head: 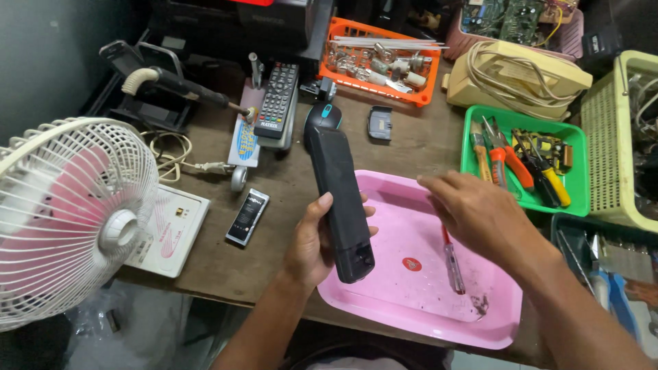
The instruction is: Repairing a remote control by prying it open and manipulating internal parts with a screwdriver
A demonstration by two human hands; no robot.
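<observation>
Here the worktop [288,192] carries everything, and the largest thing by the hands is the pink tray [411,301], lying just beneath both of them. The left hand [312,243] is wrapped around the lower part of a long black remote-shaped casing [340,202], thumb on its near side and fingers behind, so that the casing stands tilted above the tray's left edge with its far end pointing away from the person. The right hand [473,209] holds nothing; it hovers with fingers loosely spread, just right of the casing and directly over a small screwdriver [452,264] with a red and clear handle that lies in the tray. To work well at this point, I judge that the left-hand grip should stay low and firm so the casing does not twist, and that the right hand should take the screwdriver by its handle, keeping any loose parts over the tray. The casing looks matt black, smooth and slim, with a glossier, slightly rounded end nearest the person; no buttons show on the face turned to the camera. Beyond the right hand stands a green basket [582,144] of pliers and cutters, and left of the left hand lies a small flat battery [247,217].
</observation>
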